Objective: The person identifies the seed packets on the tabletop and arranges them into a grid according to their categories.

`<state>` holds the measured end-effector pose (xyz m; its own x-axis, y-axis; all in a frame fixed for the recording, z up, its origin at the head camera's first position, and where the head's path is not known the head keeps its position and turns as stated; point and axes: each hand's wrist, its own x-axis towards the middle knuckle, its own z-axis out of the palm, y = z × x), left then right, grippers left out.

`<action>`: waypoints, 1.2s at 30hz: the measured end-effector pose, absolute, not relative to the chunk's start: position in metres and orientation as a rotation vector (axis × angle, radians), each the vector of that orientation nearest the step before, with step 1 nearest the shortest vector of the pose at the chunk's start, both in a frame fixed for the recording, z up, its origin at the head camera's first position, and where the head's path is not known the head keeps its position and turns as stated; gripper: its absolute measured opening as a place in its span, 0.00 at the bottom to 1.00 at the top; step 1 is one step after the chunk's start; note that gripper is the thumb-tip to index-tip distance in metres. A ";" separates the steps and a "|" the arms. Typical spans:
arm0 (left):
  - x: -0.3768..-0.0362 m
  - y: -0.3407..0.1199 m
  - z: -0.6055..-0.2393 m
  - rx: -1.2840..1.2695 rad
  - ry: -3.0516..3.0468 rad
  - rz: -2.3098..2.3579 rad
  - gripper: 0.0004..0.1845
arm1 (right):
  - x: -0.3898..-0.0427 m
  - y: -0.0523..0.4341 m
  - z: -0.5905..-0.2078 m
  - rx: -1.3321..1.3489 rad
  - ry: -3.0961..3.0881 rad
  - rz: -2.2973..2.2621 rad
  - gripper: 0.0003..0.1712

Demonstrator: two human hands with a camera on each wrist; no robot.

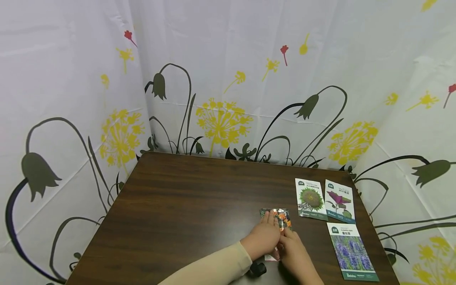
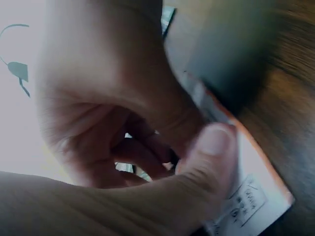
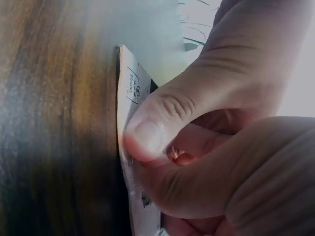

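Note:
A seed packet (image 1: 285, 218) with orange flowers lies near the front of the table, partly hidden under both hands. My left hand (image 1: 264, 239) reaches over its left side, fingers extended across the printed front. Close beside it, my right hand (image 1: 295, 253) grips the packet's lower right part. Up close in the left wrist view, a thumb presses the white printed face of the packet (image 2: 253, 172) near its orange edge. The right wrist view shows two thumbs side by side against the packet (image 3: 129, 83), which looks slightly bent. The fingers behind it are largely hidden.
Three other seed packets lie to the right: one with a green and brown flower head (image 1: 310, 198), one with a purple flower (image 1: 338, 200), and one with blue-purple flower spikes (image 1: 352, 251). The dark wooden table (image 1: 171, 206) meets a flower-patterned curtain (image 1: 221, 79) behind.

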<state>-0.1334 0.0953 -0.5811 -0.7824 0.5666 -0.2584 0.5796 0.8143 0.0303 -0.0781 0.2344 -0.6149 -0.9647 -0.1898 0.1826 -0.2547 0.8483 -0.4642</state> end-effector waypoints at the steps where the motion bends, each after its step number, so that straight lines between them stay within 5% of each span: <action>1: -0.133 0.095 -0.582 0.874 2.757 -0.076 0.69 | -0.079 0.233 -0.615 0.355 -2.893 0.750 0.24; 9: -0.137 0.081 -0.586 0.837 2.783 -0.080 0.73 | -0.085 0.221 -0.615 0.464 -2.803 0.746 0.21; 20: -0.152 0.054 -0.581 0.838 2.715 0.001 0.74 | -0.097 0.201 -0.608 0.540 -2.923 0.788 0.28; 29: -0.157 0.040 -0.584 0.768 2.863 0.023 0.62 | -0.115 0.188 -0.606 0.682 -2.924 0.772 0.12; 36: -0.167 0.021 -0.582 0.785 2.813 0.159 0.67 | -0.128 0.175 -0.610 0.757 -2.880 0.752 0.22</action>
<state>-0.1671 0.0207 -0.5818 -0.8341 0.5221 -0.1780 0.4986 0.8517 0.1613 -0.1276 0.1750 -0.6104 -0.8764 -0.4443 0.1860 -0.4785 0.7591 -0.4413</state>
